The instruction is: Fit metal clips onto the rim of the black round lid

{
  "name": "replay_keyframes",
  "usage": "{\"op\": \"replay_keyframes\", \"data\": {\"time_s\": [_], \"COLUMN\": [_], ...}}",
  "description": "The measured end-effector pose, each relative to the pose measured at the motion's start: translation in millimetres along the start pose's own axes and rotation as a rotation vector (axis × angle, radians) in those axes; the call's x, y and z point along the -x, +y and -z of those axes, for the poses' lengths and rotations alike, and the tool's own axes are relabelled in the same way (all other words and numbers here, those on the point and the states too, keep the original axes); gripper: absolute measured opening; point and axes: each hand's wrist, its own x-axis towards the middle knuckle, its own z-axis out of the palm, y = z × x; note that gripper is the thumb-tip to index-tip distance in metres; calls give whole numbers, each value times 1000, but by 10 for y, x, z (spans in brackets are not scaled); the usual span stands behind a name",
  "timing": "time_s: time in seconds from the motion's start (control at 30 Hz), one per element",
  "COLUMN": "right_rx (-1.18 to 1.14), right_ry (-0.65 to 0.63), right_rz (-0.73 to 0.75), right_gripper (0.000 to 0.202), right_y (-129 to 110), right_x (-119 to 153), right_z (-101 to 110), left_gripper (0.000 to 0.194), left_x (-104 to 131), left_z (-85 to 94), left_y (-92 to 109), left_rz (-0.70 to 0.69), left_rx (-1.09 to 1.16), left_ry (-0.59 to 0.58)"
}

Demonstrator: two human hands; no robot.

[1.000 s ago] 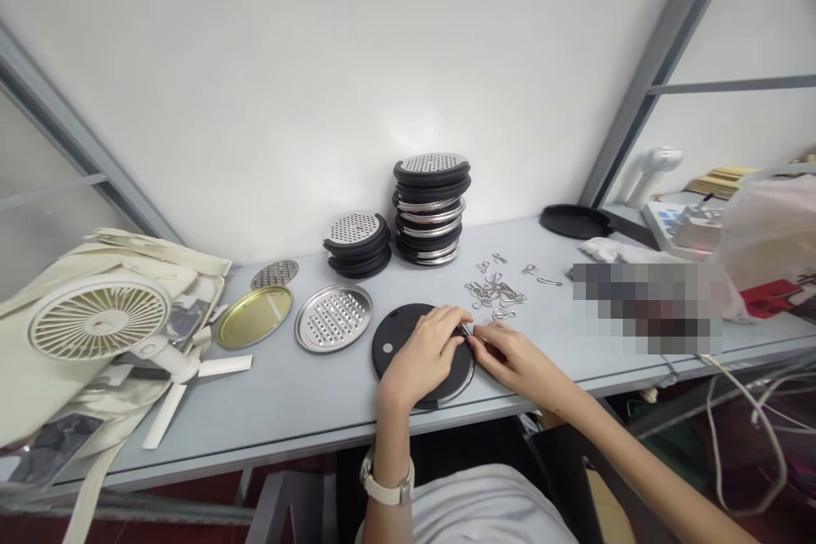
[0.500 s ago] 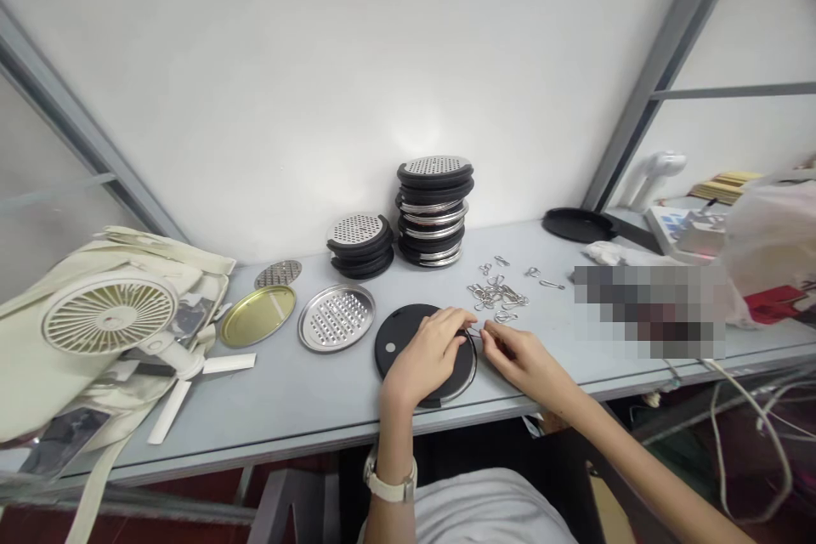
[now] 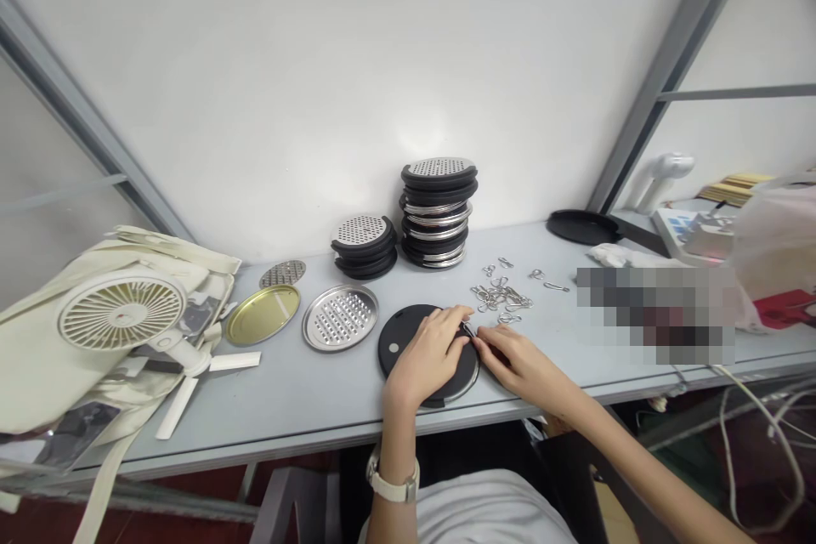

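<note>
A black round disc (image 3: 396,330) with a metal rim showing at its lower right lies flat near the table's front edge. My left hand (image 3: 428,361) rests over it, thumb and fingers curled toward its right edge and holding it. At that edge a small metal wire clip (image 3: 469,329) shows between my hands. My right hand (image 3: 519,365) is closed in a pinch on the clip, its fingertips partly hiding it. Behind my hands lies a loose pile of similar wire clips (image 3: 501,297). Left of the disc is a silver round grater plate (image 3: 340,319).
Two stacks of black-rimmed graters stand by the wall, one short (image 3: 363,251) and one tall (image 3: 439,212). A gold round plate (image 3: 263,316), a small perforated disc (image 3: 282,273) and a white fan (image 3: 124,314) lie left. A black tray (image 3: 583,227) sits back right.
My right hand has moved slightly left, closer to my left fingers, bringing the wire clip against the disc's edge. My left hand stays on the disc. The view has shifted slightly.
</note>
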Motion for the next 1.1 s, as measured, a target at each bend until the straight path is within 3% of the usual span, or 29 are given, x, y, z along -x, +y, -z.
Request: {"op": "replay_keyframes", "data": {"time_s": [0.4, 1.1], "right_rx": [-41, -94], "right_ry": [0, 8], "right_rz": [-27, -30], "right_gripper": [26, 31], "right_y": [21, 6], "right_x": [21, 8], "right_z": [-11, 28], "left_gripper": [30, 33], "left_x": [-34, -40], "left_z": [-3, -3], "left_y": [-32, -27], "left_rz": [-42, -71], "left_rx": [-54, -83], "left_ry": [-7, -26]}}
